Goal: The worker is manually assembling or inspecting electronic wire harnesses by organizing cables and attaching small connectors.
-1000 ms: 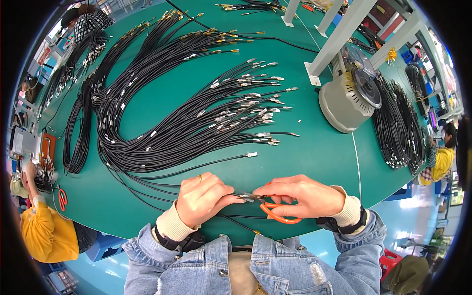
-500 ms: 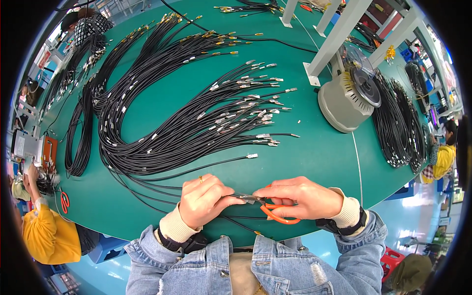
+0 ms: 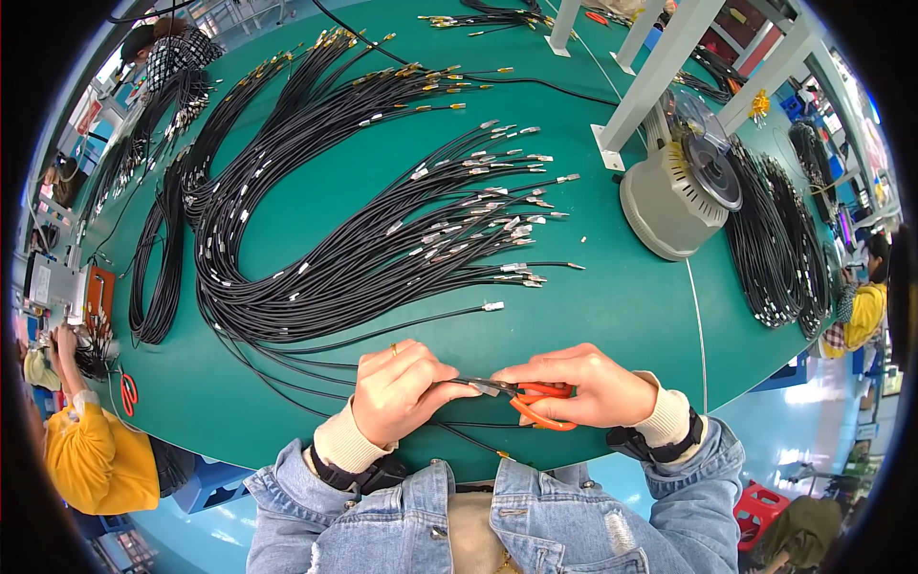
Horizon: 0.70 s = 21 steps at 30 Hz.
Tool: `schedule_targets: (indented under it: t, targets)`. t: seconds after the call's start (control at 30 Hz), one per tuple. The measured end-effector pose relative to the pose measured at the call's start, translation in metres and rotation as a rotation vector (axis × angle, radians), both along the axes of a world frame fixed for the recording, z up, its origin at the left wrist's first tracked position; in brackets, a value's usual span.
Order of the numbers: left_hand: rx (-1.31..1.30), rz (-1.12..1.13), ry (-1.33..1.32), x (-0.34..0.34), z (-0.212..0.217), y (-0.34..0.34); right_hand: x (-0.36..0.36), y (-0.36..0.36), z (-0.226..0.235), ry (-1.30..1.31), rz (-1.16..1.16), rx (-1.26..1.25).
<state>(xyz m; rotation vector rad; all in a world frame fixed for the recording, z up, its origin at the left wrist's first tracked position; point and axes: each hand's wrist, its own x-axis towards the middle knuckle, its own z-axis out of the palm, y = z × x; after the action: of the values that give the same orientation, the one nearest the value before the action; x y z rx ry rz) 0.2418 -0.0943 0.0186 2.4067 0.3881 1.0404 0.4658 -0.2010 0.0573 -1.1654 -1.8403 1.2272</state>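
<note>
The green table (image 3: pixel 602 316) has its front edge curving across the lower part of the frame, just before the person's jacket (image 3: pixel 382 517). Bare table lies in the centre right, between the hands and the grey round machine (image 3: pixel 669 210), and also at lower left. In the upper right, the metal post (image 3: pixel 660 81) stands on the table and limits the room there. A large bundle of black cables (image 3: pixel 363 249) fills the upper left and the centre; its pale tips point to the right.

The scissors (image 3: pixel 535 413), with orange handles and dark short blades, are at lower centre, between the two hands and above the table edge. Their blades point to the left and are at a small, pale cable end (image 3: pixel 488 386). Whether the blades meet around it is too small to tell.

The left hand (image 3: pixel 400 383) has thumb and forefinger pinched narrowly on the cable end, close to the blade tips. The right hand (image 3: pixel 602 385) is closed around the scissors: thumb at the lower handle, other fingers along the upper one, with a narrow gap between the handles.
</note>
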Motion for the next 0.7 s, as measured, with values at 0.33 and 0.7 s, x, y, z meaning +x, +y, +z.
schedule_targets:
  t: [0.33,0.7]
  targets:
    - [0.054,0.047,0.108,0.001,0.009,-0.005,0.036,-0.009,-0.018,-0.236,-0.527,-0.038]
    - [-0.049,0.141,-0.013,0.02,-0.006,-0.007,0.086,-0.019,-0.033,-0.959,-0.922,0.358]
